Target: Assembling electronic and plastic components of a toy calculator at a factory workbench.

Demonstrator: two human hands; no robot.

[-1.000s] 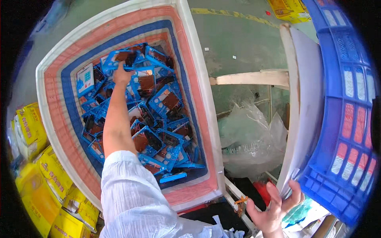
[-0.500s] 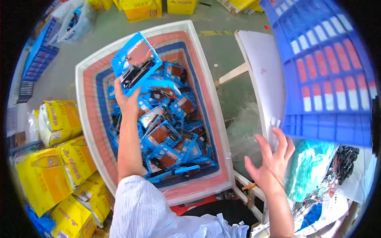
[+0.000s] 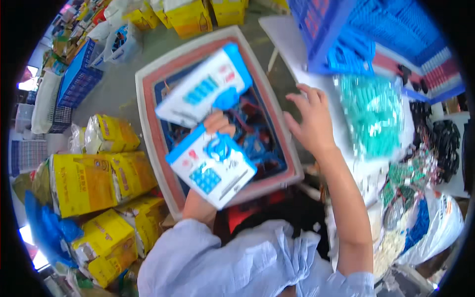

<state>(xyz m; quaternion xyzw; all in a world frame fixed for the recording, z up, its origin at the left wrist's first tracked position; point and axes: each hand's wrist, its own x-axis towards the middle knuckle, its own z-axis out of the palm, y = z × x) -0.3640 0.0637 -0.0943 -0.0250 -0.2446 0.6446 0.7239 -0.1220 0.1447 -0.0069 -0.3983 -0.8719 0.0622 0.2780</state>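
Observation:
Above a deep bin, my left hand (image 3: 219, 123) is closed on two flat plastic casings with blue edges and white printed fronts. The lower casing (image 3: 213, 171) faces up over my wrist, and the upper casing (image 3: 198, 99) tilts away beyond my fingers, blurred. How the fingers grip them underneath is hidden. Below lie several more blue casings (image 3: 260, 153) in the bin with the white rim (image 3: 293, 163). My right hand (image 3: 310, 119) is empty, fingers spread, between the bin and the white tabletop.
On the white tabletop (image 3: 292, 47) at right stand a blue crate (image 3: 329, 34) and a clear bag of teal parts (image 3: 371, 114). Circuit boards and wires (image 3: 405, 180) lie nearer. Yellow boxes (image 3: 84, 183) are stacked at left. Dark blue crates (image 3: 79, 74) stand far left.
My left hand has come nearer, and two white-fronted casings now show in it instead of one open-backed casing. My view has swung right. My right hand stays spread apart.

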